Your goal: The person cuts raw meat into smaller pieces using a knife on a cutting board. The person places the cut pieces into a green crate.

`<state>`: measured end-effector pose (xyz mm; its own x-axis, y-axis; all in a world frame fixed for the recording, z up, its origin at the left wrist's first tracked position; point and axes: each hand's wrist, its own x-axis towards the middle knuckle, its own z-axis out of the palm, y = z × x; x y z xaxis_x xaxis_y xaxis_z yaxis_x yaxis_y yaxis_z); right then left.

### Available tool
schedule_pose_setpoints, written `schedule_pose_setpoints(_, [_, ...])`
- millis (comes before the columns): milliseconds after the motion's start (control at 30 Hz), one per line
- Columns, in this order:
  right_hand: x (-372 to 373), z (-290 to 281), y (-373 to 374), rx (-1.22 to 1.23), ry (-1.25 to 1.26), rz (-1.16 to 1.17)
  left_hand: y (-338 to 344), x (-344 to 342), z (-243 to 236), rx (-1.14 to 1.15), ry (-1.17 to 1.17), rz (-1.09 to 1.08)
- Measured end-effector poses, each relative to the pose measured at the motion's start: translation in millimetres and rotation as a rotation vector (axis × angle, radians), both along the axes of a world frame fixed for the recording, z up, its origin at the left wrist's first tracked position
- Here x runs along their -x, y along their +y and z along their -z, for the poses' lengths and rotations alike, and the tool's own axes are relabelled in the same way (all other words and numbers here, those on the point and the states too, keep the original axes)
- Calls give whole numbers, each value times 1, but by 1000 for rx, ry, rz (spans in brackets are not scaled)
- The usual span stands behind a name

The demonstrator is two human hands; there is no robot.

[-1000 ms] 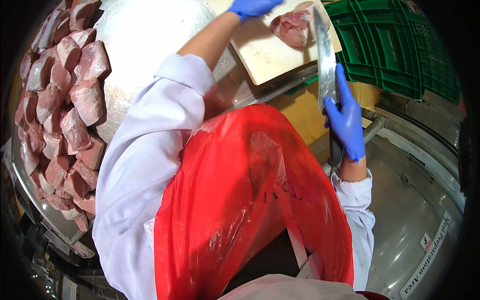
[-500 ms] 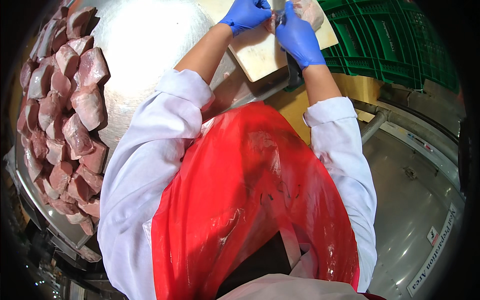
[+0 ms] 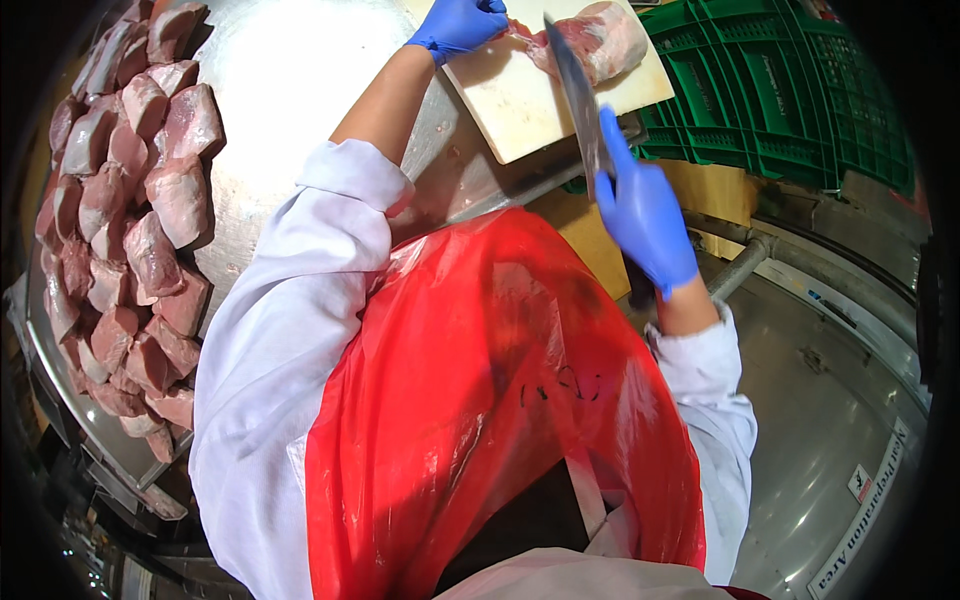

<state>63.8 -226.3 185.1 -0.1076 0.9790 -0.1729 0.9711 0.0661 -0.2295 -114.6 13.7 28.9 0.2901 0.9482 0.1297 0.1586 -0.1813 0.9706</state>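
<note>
In blue gloves, my left hand (image 3: 460, 24) pinches the thin, stringy end of a raw meat piece (image 3: 610, 42) on the white cutting board (image 3: 512, 128). The meat's pale, rounded end lies toward the board's far right. My right hand (image 3: 645, 220) is wrapped round the dark handle of a large knife (image 3: 575, 90), just off the board's near right edge. Its long blade slants up and leftward, the tip overlapping the meat in view. Whether the blade touches the meat I cannot tell.
Many raw meat pieces (image 3: 150, 255) lie along the left of the shiny metal table (image 3: 270, 110). Green plastic crates (image 3: 770, 90) stand beyond the board at the right. Nearer on the right are a metal pipe (image 3: 745, 268) and a steel panel (image 3: 790, 390).
My right hand has drawn the knife back toward me and to the right, off the meat. My left hand has shifted left, with a strip of the meat stretched from its fingers.
</note>
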Motion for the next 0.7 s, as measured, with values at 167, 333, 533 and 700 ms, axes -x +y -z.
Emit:
schedule_pose_setpoints(167, [2,66,102,-255,-14,86,-11,-13,-14,96,41,40])
schedule_pose_setpoints(333, [13,58,53,22,-196,-21,0,7,11,-100,201,-7])
schedule_pose_setpoints(533, [-68,53,-71,106,-56,-31,1,57,-7,8,-287,-163])
schedule_pose_setpoints(700, [-144,52,-104,-103,425,190,-37,76,-181,-680,-540,-274])
